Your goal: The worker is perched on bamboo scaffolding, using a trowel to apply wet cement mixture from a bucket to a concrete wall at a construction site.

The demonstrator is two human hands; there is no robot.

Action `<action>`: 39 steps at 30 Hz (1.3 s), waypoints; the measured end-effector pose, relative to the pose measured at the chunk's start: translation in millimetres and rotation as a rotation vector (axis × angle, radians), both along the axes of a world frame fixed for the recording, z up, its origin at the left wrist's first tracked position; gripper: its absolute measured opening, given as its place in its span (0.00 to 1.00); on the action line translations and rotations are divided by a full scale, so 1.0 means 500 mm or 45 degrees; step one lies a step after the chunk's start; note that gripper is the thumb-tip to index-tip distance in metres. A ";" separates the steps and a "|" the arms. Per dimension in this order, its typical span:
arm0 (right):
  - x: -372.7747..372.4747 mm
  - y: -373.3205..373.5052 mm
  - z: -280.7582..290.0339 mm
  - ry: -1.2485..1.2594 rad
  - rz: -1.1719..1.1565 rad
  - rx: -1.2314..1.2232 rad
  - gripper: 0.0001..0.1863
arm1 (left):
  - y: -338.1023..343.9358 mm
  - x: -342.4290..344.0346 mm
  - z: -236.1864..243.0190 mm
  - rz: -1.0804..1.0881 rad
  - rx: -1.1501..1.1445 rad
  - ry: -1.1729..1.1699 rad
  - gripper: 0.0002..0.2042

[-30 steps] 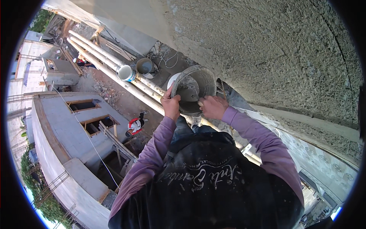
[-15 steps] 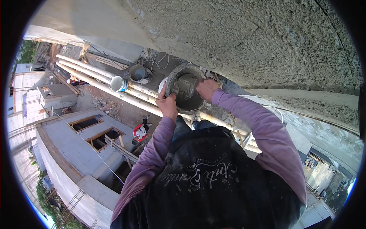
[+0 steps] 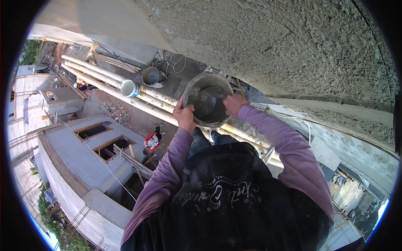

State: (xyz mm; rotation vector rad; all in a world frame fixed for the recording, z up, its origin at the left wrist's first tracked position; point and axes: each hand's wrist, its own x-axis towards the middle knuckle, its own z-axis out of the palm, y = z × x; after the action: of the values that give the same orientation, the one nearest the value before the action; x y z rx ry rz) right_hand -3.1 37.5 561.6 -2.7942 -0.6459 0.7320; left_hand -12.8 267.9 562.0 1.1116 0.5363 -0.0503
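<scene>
A round, mortar-crusted bucket (image 3: pixel 193 82) is held up in front of me over the poles, with wet grey mortar inside. Its left rim is gripped by my left hand (image 3: pixel 184 115), thumb on the inside edge. At the opposite side my right hand (image 3: pixel 235 104) is closed in a fist over the rim. From that fist a trowel (image 3: pixel 214 91) reaches into the bucket, its grey blade hard to part from the mortar. The fingers hide its handle.
Beyond the bucket rises a rough plastered wall (image 3: pixel 268 46). Long pale poles (image 3: pixel 157 109) run below me, bearing a white bucket (image 3: pixel 129 88). Another mortar bucket (image 3: pixel 150 76) stands behind them. Far below on the left, a person (image 3: pixel 153 141) is near a block structure (image 3: pixel 94 146).
My right hand has shifted slightly right and down, and the trowel blade shows more clearly inside the bucket. My left hand keeps its grip on the rim.
</scene>
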 end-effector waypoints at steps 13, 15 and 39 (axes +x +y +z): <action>0.002 0.043 -0.071 -0.025 0.360 0.173 0.22 | 0.065 0.003 -0.005 0.012 -0.024 0.025 0.30; 0.015 0.075 -0.039 0.000 0.428 0.128 0.22 | 0.097 -0.005 -0.010 0.107 -0.035 0.037 0.30; 0.275 0.376 -0.031 -0.085 0.331 0.028 0.14 | 0.288 0.140 -0.074 0.339 0.556 -0.299 0.26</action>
State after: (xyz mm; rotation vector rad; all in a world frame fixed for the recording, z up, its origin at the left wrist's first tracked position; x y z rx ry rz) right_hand 134.3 225.3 546.2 -2.7545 -1.0378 0.6723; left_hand 57.4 411.8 525.1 1.4370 0.4906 0.4426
